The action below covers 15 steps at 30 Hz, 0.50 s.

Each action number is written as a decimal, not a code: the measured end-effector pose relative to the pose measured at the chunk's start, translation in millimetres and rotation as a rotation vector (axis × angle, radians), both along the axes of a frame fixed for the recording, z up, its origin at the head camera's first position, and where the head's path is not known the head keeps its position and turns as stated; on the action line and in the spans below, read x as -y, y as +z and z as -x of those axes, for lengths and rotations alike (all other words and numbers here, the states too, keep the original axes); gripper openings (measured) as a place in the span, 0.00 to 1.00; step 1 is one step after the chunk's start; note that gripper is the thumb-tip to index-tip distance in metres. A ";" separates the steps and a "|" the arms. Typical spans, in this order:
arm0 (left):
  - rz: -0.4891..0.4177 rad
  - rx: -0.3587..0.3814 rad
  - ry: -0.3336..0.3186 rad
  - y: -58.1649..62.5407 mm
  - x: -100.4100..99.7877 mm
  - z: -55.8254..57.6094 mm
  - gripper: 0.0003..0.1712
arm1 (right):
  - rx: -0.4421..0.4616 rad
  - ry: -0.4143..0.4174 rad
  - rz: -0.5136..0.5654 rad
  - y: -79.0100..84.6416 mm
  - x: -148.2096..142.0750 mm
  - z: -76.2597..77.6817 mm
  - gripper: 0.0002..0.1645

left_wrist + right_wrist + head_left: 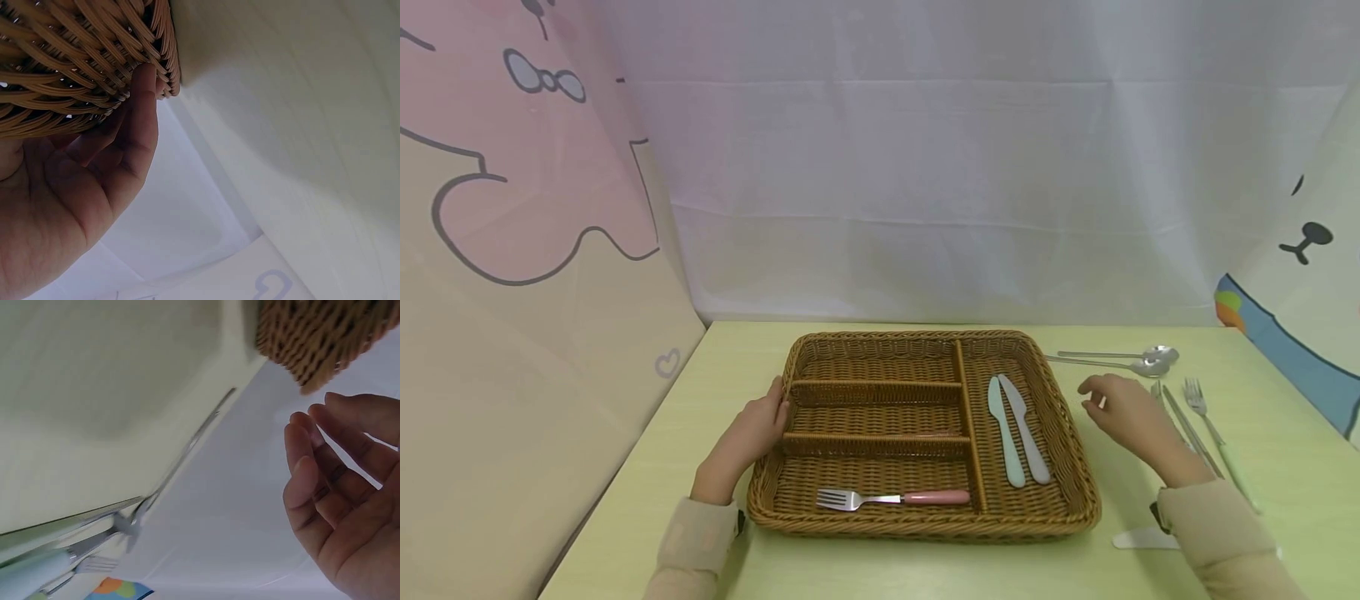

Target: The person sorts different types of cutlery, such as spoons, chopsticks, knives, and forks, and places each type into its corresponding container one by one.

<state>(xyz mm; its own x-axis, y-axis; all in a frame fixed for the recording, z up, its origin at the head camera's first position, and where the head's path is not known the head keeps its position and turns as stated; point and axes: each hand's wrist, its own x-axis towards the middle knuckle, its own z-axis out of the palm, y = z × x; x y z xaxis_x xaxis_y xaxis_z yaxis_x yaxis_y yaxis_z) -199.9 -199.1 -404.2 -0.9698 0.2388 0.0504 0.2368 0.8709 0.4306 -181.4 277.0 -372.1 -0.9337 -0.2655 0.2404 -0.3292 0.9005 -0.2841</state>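
Beige left sleeve and right sleeve occupy the near edge; wicker cutlery basket stands between the two hands on the pale green worktop; left hand touches its outer left wall with lightly bent fingers; whether this grip closes round the rim cannot be told; right hand hovers just beside the right wall, apart from it; its grip is loosely curled and holds nothing. Basket layout: three compartments at left, one long compartment at right; pink-handled fork lies in the near left compartment, tines leftward; mint table knife and pale grey table knife lie in the right compartment. Right of the basket: two spoons at the rear; green-handled fork beyond the right hand; white knife, partly covered by the right sleeve.
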 end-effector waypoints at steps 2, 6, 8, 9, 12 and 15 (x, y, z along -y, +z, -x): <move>-0.001 0.002 0.001 0.1 -0.2 -0.1 0.31 | 0.011 -0.012 -0.003 -4.2 -7.0 -2.3 0.09; -0.004 0.011 0.005 0.0 -0.1 -0.1 0.31 | 0.049 -0.035 -0.014 -10.4 -19.9 -6.4 0.10; -0.006 0.014 0.006 -0.2 0.0 0.0 0.31 | 0.061 -0.051 -0.030 -13.0 -26.4 -8.4 0.11; -0.007 0.014 0.006 -0.2 0.0 0.1 0.31 | 0.061 -0.054 -0.041 -14.3 -29.9 -9.0 0.11; -0.007 0.012 0.005 -0.1 0.0 0.1 0.31 | 0.065 -0.066 -0.074 -18.0 -39.7 -11.1 0.12; -0.006 0.006 0.003 0.2 0.0 0.1 0.31 | 0.072 -0.076 -0.092 -21.0 -47.8 -13.0 0.13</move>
<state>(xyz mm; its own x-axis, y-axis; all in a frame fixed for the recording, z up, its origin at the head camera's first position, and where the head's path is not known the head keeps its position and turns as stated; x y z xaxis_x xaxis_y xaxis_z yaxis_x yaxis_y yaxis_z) -199.9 -199.1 -404.0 -0.9709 0.2352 0.0459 0.2312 0.8692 0.4371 -168.4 324.8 -393.0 -0.9659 -0.2109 0.1501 -0.2406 0.9454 -0.2198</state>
